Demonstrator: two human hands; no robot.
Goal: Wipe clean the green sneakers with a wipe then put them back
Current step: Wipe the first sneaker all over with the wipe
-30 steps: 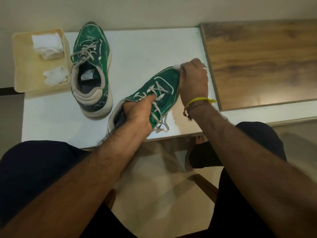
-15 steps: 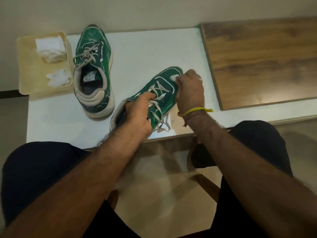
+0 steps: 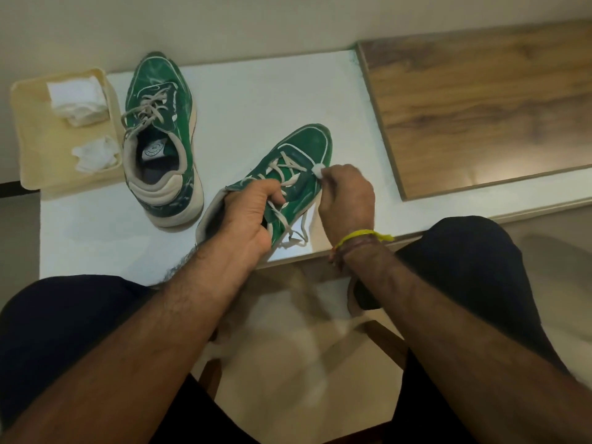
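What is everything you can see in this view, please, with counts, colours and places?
green sneaker: 1, green and cream, standing on the table, far left
held sneaker: 1, green, tilted near the front edge
wipe: 1, white, pinched against the held sneaker's side
tray: 1, cream, left of the table
tissues: 2 clumps, white, in the tray
table: 1, white
wood panel: 1, brown, right
left hand: grips the held sneaker's collar
right hand: pinches the wipe; yellow band on the wrist

wipe [image 3: 317, 170]: mostly hidden inside the right hand [image 3: 347, 200]
held sneaker [image 3: 288, 174]: heel covered by the left hand [image 3: 248, 216]
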